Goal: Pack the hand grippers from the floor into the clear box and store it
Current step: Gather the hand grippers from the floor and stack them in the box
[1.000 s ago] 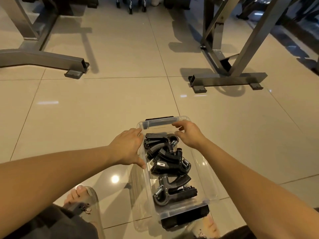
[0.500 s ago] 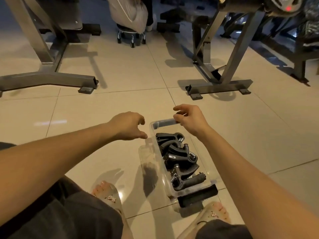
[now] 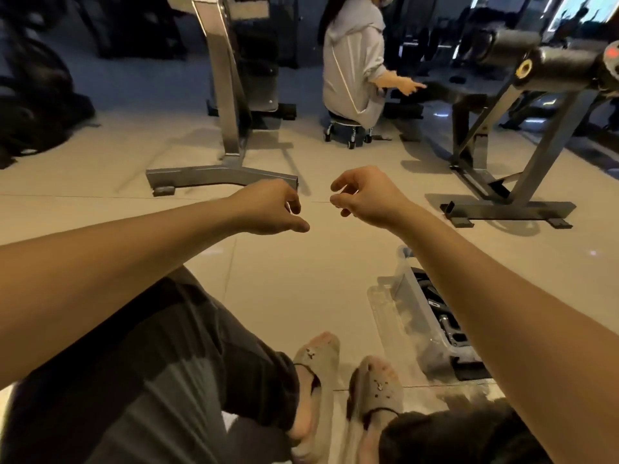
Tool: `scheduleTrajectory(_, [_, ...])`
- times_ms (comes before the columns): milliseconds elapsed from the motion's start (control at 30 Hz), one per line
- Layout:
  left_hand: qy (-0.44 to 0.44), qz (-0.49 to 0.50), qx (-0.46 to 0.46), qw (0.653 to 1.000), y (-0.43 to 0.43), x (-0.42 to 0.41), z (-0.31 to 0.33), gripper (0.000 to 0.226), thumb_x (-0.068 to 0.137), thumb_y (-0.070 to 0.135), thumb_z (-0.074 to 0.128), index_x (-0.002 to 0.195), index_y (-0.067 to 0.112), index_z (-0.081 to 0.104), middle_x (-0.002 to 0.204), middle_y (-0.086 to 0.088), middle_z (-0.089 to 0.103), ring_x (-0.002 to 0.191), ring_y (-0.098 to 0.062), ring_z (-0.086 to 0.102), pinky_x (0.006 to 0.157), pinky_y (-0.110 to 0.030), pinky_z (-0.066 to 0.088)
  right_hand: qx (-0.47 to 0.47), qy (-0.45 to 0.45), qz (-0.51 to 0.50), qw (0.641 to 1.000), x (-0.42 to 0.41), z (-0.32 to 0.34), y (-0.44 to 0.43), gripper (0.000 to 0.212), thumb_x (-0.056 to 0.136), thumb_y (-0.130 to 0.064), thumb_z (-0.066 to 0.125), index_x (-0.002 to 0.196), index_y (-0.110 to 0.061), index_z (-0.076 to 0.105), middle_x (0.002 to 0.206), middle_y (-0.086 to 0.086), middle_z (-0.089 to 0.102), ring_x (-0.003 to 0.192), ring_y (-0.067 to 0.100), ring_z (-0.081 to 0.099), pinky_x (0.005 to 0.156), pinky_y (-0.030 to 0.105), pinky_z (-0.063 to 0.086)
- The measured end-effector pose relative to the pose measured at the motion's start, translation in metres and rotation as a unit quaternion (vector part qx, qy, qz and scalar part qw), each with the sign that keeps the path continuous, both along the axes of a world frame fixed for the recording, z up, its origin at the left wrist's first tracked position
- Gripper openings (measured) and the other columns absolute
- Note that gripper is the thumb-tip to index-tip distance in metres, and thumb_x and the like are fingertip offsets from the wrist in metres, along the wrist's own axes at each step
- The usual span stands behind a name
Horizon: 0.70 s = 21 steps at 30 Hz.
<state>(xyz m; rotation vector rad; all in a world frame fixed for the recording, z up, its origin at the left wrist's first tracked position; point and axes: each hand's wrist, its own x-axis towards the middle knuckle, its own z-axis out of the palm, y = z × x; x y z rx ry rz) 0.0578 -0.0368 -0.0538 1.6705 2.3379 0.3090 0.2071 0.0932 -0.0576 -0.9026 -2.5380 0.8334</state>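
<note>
The floor [image 3: 301,272] is pale, glossy tile with thin joint lines. At the lower right the clear box [image 3: 407,296] stands on it, partly hidden by a forearm, with dark hand grippers [image 3: 449,326] showing inside. Just beside the box, nearer the middle, two feet in pale slippers [image 3: 315,363] rest on the tiles. Farther off stand two grey metal frames, the left base [image 3: 214,175] and the right base [image 3: 509,209] well apart, and between them, farther back, a small wheeled stool [image 3: 348,127] bearing a seated person.

Person [image 3: 351,61] on stool [image 3: 348,126], gym frame [image 3: 225,95] nr.
</note>
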Motion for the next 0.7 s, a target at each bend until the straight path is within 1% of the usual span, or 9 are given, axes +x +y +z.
scheduleTrajectory(33, [0.018, 0.012, -0.002, 1.0, -0.019, -0.009, 0.005, 0.05, 0.088, 0.048, 0.073, 0.123, 0.014, 0.067, 0.114, 0.004, 0.067, 0.094, -0.015, 0.061, 0.08, -0.031, 0.051, -0.003, -0.001, 0.013, 1.0, -0.016, 0.001, -0.016, 0.027, 0.096, -0.018, 0.066, 0.122, -0.01, 0.066, 0.104, 0.006, 0.07, 0.084, 0.013, 0.069, 0.066, 0.02, 0.051])
scheduleTrajectory(100, [0.056, 0.043, -0.023, 0.997, -0.058, -0.034, 0.01, 0.05, 0.087, 0.05, 0.073, 0.123, 0.017, 0.066, 0.114, 0.002, 0.068, 0.093, -0.015, 0.061, 0.078, -0.031, 0.051, -0.006, -0.007, 0.046, 0.999, -0.051, 0.001, -0.049, 0.025, 0.095, -0.018, 0.067, 0.118, -0.009, 0.067, 0.103, 0.007, 0.07, 0.084, 0.014, 0.069, 0.068, 0.022, 0.053])
scheduleTrajectory(200, [0.086, 0.103, -0.072, 0.988, -0.117, -0.081, 0.014, 0.05, 0.084, 0.053, 0.074, 0.12, 0.018, 0.067, 0.109, 0.001, 0.069, 0.091, -0.017, 0.062, 0.081, -0.034, 0.055, -0.003, -0.027, 0.099, 0.995, -0.11, -0.005, -0.094, 0.027, 0.094, -0.018, 0.068, 0.118, -0.006, 0.068, 0.104, 0.01, 0.072, 0.084, 0.016, 0.071, 0.076, 0.03, 0.06])
scheduleTrajectory(300, [0.081, 0.163, -0.1, 0.978, -0.178, -0.135, 0.015, 0.05, 0.085, 0.053, 0.074, 0.117, 0.015, 0.069, 0.108, -0.001, 0.07, 0.094, -0.021, 0.064, 0.088, -0.041, 0.057, 0.006, -0.051, 0.158, 0.986, -0.178, -0.011, -0.14, 0.027, 0.094, -0.02, 0.068, 0.118, -0.007, 0.068, 0.105, 0.01, 0.072, 0.083, 0.016, 0.072, 0.082, 0.036, 0.061])
scheduleTrajectory(400, [0.057, 0.231, -0.119, 0.964, -0.245, -0.19, 0.005, 0.049, 0.085, 0.053, 0.074, 0.117, 0.016, 0.068, 0.108, -0.001, 0.07, 0.095, -0.021, 0.064, 0.087, -0.039, 0.056, 0.013, -0.057, 0.225, 0.972, -0.255, -0.016, -0.194, 0.027, 0.093, -0.022, 0.07, 0.117, -0.008, 0.07, 0.105, 0.007, 0.072, 0.079, 0.015, 0.073, 0.081, 0.039, 0.062])
scheduleTrajectory(467, [0.044, 0.282, -0.111, 0.952, -0.294, -0.226, -0.005, 0.049, 0.084, 0.055, 0.074, 0.117, 0.019, 0.067, 0.108, 0.002, 0.068, 0.094, -0.019, 0.063, 0.084, -0.037, 0.056, 0.013, -0.057, 0.267, 0.962, -0.306, -0.019, -0.235, 0.027, 0.093, -0.021, 0.07, 0.116, -0.007, 0.07, 0.108, 0.006, 0.071, 0.077, 0.015, 0.073, 0.078, 0.037, 0.061])
scheduleTrajectory(533, [0.048, 0.337, -0.07, 0.938, -0.346, -0.258, -0.01, 0.047, 0.084, 0.053, 0.074, 0.117, 0.02, 0.066, 0.112, 0.003, 0.067, 0.095, -0.018, 0.062, 0.085, -0.037, 0.056, 0.026, -0.06, 0.31, 0.949, -0.356, -0.019, -0.276, 0.026, 0.093, -0.02, 0.07, 0.116, -0.008, 0.069, 0.105, 0.007, 0.071, 0.078, 0.016, 0.073, 0.073, 0.03, 0.059])
scheduleTrajectory(633, [0.057, 0.403, -0.02, 0.913, -0.422, -0.295, -0.004, 0.046, 0.087, 0.05, 0.073, 0.119, 0.018, 0.066, 0.115, 0.0, 0.066, 0.098, -0.019, 0.062, 0.086, -0.037, 0.056, 0.031, -0.061, 0.355, 0.932, -0.418, -0.015, -0.334, 0.027, 0.094, -0.02, 0.069, 0.118, -0.008, 0.068, 0.104, 0.008, 0.07, 0.079, 0.016, 0.072, 0.072, 0.028, 0.058])
scheduleTrajectory(700, [0.063, 0.435, -0.007, 0.898, -0.466, -0.319, 0.002, 0.047, 0.087, 0.049, 0.074, 0.12, 0.017, 0.067, 0.115, 0.0, 0.066, 0.098, -0.019, 0.061, 0.081, -0.034, 0.053, 0.04, -0.063, 0.376, 0.924, -0.456, -0.015, -0.366, 0.027, 0.093, -0.019, 0.069, 0.118, -0.008, 0.068, 0.103, 0.008, 0.071, 0.077, 0.015, 0.071, 0.067, 0.026, 0.055])
